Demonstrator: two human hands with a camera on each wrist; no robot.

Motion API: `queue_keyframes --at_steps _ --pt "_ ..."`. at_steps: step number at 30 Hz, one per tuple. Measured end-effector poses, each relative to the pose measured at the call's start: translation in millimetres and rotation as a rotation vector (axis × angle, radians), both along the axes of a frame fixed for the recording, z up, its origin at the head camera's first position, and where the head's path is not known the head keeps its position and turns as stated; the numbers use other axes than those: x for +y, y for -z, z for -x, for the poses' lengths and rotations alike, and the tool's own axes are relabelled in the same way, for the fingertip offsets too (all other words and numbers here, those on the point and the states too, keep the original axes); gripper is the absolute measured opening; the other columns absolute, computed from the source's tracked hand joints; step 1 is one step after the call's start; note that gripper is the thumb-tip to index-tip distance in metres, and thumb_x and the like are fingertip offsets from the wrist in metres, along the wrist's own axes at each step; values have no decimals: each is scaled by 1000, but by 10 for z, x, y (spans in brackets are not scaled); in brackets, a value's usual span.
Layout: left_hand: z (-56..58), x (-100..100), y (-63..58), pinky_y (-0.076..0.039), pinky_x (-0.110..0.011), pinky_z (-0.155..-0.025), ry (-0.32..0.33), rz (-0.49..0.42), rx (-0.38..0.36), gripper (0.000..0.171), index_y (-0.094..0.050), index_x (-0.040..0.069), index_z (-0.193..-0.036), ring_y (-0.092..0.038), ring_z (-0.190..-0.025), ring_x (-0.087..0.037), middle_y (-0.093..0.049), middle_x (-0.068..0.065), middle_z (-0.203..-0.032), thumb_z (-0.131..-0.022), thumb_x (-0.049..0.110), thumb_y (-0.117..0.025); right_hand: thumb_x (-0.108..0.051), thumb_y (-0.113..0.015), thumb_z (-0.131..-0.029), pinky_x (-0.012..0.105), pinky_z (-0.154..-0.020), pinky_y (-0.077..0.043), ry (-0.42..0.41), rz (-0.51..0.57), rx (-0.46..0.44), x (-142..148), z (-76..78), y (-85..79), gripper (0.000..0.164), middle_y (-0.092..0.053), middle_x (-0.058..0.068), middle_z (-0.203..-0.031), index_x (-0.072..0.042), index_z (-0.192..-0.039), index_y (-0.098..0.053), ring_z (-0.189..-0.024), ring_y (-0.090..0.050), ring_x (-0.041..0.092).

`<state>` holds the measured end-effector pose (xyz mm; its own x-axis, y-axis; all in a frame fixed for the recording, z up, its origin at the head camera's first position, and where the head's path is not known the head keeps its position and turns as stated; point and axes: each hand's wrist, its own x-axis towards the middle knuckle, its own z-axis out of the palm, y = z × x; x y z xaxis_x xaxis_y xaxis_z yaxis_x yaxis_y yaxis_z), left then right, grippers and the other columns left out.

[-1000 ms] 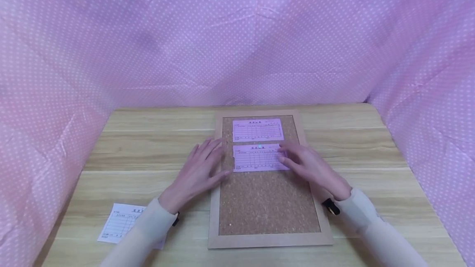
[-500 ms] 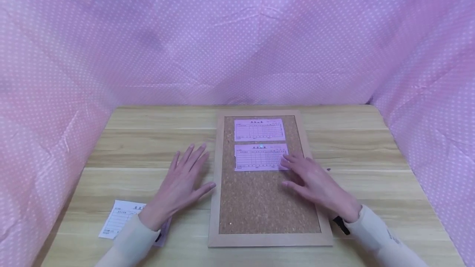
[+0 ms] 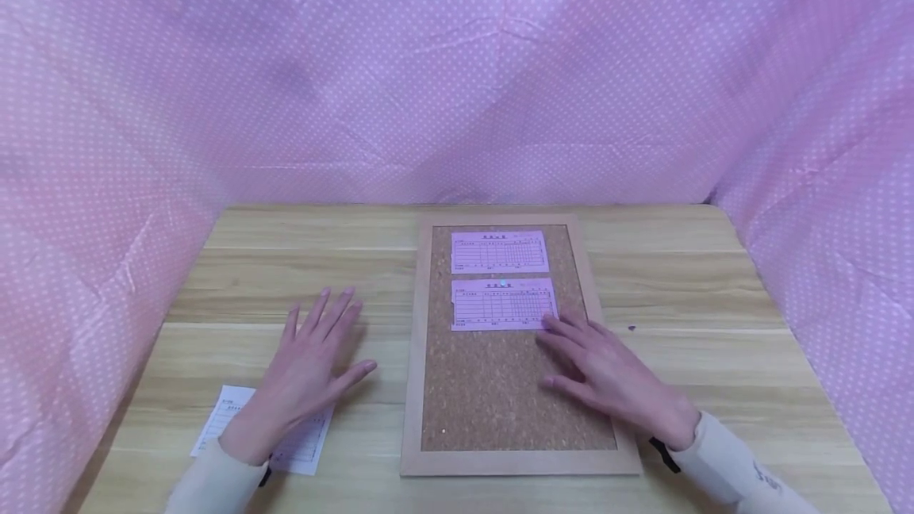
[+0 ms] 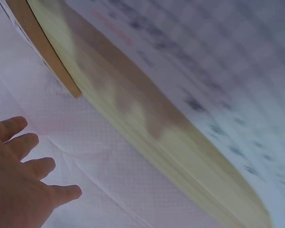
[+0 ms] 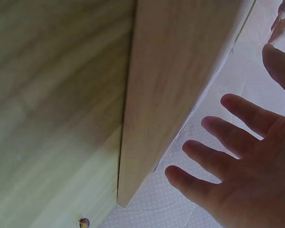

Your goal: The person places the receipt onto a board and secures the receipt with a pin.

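A framed cork board (image 3: pixel 514 403) lies on the table with two printed paper slips on it. The upper slip (image 3: pixel 493 254) is near the board's far end. Just below it, the lower slip (image 3: pixel 493 306) has a small pale pin head (image 3: pixel 503 283) at its top edge. My right hand (image 3: pixel 614 375) hovers over the board's right side, fingers spread and holding nothing, fingertips by the lower slip's right corner; contact is hard to tell. Left of the board, my left hand (image 3: pixel 293 383) is spread and holds nothing. It partly covers a loose printed slip (image 3: pixel 307 446).
The wooden table (image 3: pixel 721 284) extends on both sides of the board. A small dark purple bit (image 3: pixel 631 327), purple and gold in the right wrist view, lies right of the frame. A tiny pale dot (image 3: pixel 443 431) marks the cork's lower left. Pink dotted cloth (image 3: pixel 457 101) surrounds the table.
My left hand has drawn away from the board, left and toward me, over the loose slip. My right hand has slid slightly down and right off the lower slip, uncovering the small purple bit.
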<state>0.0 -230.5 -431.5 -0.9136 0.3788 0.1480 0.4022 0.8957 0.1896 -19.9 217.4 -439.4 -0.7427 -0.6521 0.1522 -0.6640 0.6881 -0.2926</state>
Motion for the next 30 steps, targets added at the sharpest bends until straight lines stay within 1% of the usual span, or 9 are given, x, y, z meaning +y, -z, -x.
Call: queue_keyframes --at_steps 3,5,9,11,15,21,26,30 --pt "-53 -117 24 -4 -67 -122 -25 -18 -4 88 -38 3 -158 -19 -154 -44 -26 -16 -169 -93 56 -68 -50 -73 -93 63 -114 -35 -2 -6 -4 -2 -12 16 67 -51 19 -153 -5 -141 -62 -144 -41 45" --pt "-86 -190 39 -4 -67 -122 -37 -25 0 87 -39 3 -158 -19 -154 -45 -26 -16 -168 -94 55 -68 -51 -73 -93 64 -113 -35 -2 -12 -7 -4 -15 25 69 -50 19 -154 -5 -142 -61 -145 -40 45" --pt "-133 -311 63 -10 -69 -121 -51 -33 -4 85 -40 2 -157 -22 -152 -47 -28 -17 -168 -95 53 -68 -52 -75 -91 64 -112 -37 5 -32 -2 -6 -22 36 71 -51 20 -152 -4 -142 -62 -143 -42 46" --pt "-155 -363 75 -13 -70 -119 -59 -40 -19 85 -40 2 -157 -22 -152 -47 -29 -18 -167 -95 53 -68 -52 -76 -89 64 -111 -38 8 -39 3 -6 -28 40 72 -53 20 -151 -4 -141 -63 -142 -43 46" --pt "-219 -474 103 -13 -71 -119 -82 -43 -50 85 -38 4 -158 -22 -152 -48 -31 -20 -166 -95 52 -69 -52 -77 -88 63 -110 -40 6 -45 12 -11 -39 43 71 -55 20 -150 -4 -139 -64 -141 -46 45" --pt "-301 -660 130 -9 -72 -119 -80 -25 -57 83 -42 4 -157 -21 -153 -47 -31 -21 -165 -95 51 -70 -51 -77 -89 63 -111 -40 13 -47 6 -24 -39 47 69 -55 19 -150 -5 -138 -65 -141 -46 45" --pt "-367 -821 136 -5 -74 -118 -88 -36 -78 81 -43 4 -156 -18 -153 -48 -29 -21 -166 -95 50 -70 -51 -77 -89 62 -110 -40 21 -56 4 -31 -31 47 67 -56 18 -149 -5 -137 -66 -140 -47 44" --pt "-408 -953 150 -8 -78 -115 -96 -56 -83 81 -44 3 -155 -17 -153 -50 -29 -23 -165 -93 48 -72 -50 -77 -89 62 -109 -41 24 -60 7 -34 -30 42 66 -56 17 -149 -6 -137 -67 -139 -48 43"
